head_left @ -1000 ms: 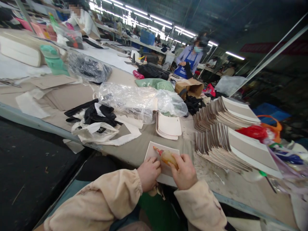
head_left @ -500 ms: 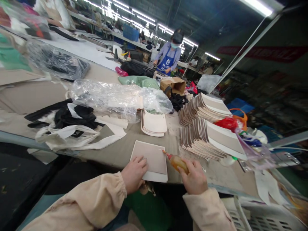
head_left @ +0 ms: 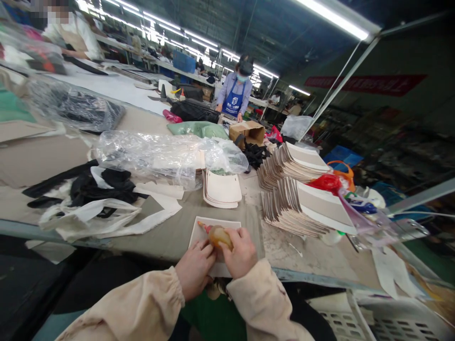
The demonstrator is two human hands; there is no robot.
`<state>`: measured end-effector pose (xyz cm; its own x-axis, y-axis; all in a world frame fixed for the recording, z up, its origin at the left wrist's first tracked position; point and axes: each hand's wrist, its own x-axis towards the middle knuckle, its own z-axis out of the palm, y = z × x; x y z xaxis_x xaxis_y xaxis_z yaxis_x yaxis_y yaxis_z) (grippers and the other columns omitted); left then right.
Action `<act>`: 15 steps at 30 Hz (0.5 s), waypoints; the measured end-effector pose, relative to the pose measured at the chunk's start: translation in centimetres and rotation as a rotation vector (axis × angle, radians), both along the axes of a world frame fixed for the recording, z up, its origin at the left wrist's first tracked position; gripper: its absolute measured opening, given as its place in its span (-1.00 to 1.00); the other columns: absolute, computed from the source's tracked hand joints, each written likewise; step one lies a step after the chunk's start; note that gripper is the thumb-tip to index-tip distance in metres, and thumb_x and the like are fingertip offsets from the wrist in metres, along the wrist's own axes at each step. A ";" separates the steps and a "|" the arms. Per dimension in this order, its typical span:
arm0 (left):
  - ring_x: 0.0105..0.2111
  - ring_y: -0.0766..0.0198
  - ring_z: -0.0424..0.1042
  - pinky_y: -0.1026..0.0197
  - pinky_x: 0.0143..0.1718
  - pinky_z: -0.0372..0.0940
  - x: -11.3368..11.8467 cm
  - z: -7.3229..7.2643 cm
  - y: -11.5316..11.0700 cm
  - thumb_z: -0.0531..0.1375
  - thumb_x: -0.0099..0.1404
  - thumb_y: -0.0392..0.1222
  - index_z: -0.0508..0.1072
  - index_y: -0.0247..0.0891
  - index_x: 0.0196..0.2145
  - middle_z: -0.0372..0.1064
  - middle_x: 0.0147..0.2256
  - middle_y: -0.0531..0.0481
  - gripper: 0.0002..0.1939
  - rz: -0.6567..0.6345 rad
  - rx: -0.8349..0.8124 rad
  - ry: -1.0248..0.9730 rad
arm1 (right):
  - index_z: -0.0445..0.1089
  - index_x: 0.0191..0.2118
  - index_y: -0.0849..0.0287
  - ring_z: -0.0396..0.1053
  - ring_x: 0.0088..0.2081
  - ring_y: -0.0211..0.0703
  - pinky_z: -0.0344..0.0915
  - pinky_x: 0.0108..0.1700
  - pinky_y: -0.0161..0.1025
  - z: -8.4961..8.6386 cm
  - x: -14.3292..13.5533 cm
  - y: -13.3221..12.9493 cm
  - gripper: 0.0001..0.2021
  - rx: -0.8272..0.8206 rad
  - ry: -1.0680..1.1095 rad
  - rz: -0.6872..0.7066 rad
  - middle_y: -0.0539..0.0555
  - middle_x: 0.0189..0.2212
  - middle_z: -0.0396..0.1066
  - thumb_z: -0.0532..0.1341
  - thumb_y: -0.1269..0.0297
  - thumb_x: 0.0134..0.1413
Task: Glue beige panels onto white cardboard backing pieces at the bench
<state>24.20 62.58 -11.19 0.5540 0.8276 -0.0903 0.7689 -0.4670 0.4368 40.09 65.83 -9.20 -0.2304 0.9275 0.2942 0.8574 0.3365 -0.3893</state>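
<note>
A flat beige panel with a pale border (head_left: pixel 230 224) lies at the table's front edge. My right hand (head_left: pixel 241 253) is wrapped round an amber squeeze bottle (head_left: pixel 220 237), whose reddish nozzle points left over the panel's upper left corner. On the panel's left side rests my left hand (head_left: pixel 196 265), fingers bent and close to the bottle; its thumb is tucked low at the panel's near edge. The hands are almost side by side. A small stack of pale pieces (head_left: pixel 223 189) lies just behind the panel.
Two fanned stacks of panels (head_left: pixel 320 203) stand on the right. Clear plastic wrapping (head_left: pixel 149 154) lies behind, with black and white fabric strips (head_left: pixel 103 189) at left. A cardboard box (head_left: pixel 248 131) sits farther back, near a person in a blue apron (head_left: pixel 234 99). A white basket (head_left: pixel 341 312) is below right.
My right hand has moved the bottle left, from the panel's right edge to its upper left corner, beside my left hand. The camera view has shifted slightly.
</note>
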 end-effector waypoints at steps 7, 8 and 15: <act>0.13 -0.11 0.06 -0.11 0.17 -0.01 0.0 0.4 0.0 0.24 0.04 -0.11 0.32 -0.35 0.02 0.24 0.01 -0.26 -0.43 -0.003 -0.021 0.045 | 0.39 -0.11 0.09 0.29 -0.31 -0.13 0.31 -0.23 -0.21 -0.2 3.0 -0.7 -0.73 0.022 -0.045 -0.011 0.07 -0.32 0.24 0.18 0.34 0.01; 0.14 -0.12 0.06 -0.11 0.17 -0.01 -0.1 0.5 0.0 0.24 0.05 -0.10 0.33 -0.35 0.01 0.23 0.02 -0.26 -0.43 -0.006 -0.026 0.049 | 0.39 -0.11 0.09 0.30 -0.31 -0.13 0.31 -0.24 -0.21 -0.2 4.2 -0.9 -0.74 0.047 -0.066 -0.033 0.07 -0.31 0.24 0.18 0.32 0.03; 0.14 -0.15 0.08 -0.13 0.18 -0.02 0.0 0.7 -0.1 0.25 0.05 -0.02 0.33 -0.33 0.02 0.22 0.05 -0.26 -0.40 0.003 -0.009 0.054 | 0.40 -0.14 0.10 0.31 -0.35 -0.11 0.29 -0.35 -0.20 0.1 10.5 -1.6 -0.76 0.169 -0.181 -0.183 0.09 -0.34 0.28 0.17 0.18 0.06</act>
